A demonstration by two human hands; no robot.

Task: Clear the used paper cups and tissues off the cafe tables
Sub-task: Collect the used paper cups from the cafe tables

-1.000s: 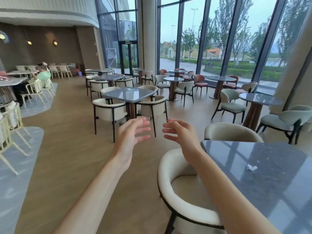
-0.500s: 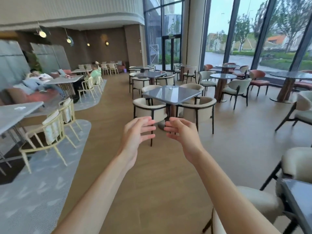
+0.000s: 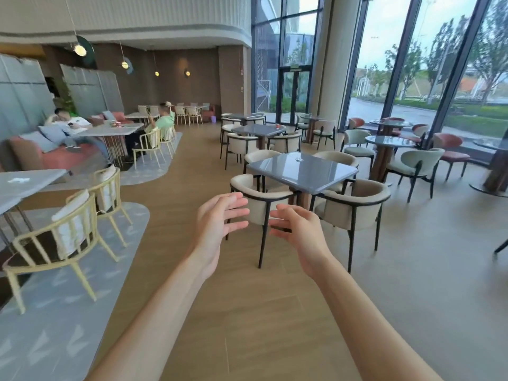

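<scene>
Crumpled tissue (image 3: 298, 159): far side of grey table (image 3: 316, 174). Left hand (image 3: 217, 224), right hand (image 3: 298, 229): fingers apart, empty. Risk: armchairs (image 3: 354, 207) obstruct reach.

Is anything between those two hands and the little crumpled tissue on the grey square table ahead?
Yes. Both the left hand and right hand are held out empty, short of the grey square table. Two cream armchairs with black frames line its near edges, and the small crumpled white tissue lies toward the far side.
</scene>
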